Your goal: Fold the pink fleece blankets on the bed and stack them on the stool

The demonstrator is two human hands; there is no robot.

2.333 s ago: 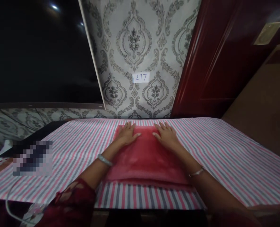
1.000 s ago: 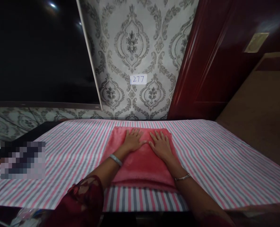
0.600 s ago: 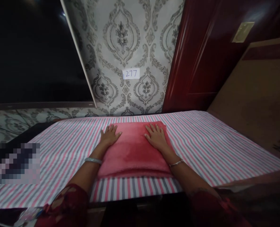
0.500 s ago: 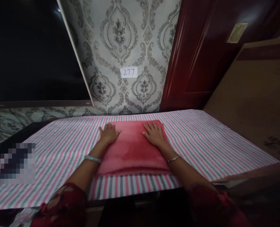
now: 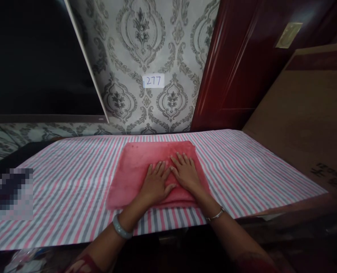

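A folded pink-red plush cloth (image 5: 128,170) lies flat near the middle of the striped tablecloth (image 5: 77,178). Both my hands rest on top of it, palms down. My left hand (image 5: 156,182) is open, fingers spread, over the cloth's middle and front part. Just to its right, my right hand (image 5: 186,172) lies open on the right part of the cloth, its thumb close to the left hand's fingers. A pale bangle (image 5: 121,227) circles my left wrist, and a thin bracelet (image 5: 216,215) my right.
A large dark screen (image 5: 40,57) stands at the back left. Behind the table is patterned wallpaper with a paper label (image 5: 153,80) reading 277. A dark red door frame (image 5: 231,76) and a big cardboard box (image 5: 301,125) are on the right.
My left hand has moved from the cloth's far left edge rightward and nearer to me, beside my right hand. The right hand stays on the right part. The cloth's front fold looks flatter.
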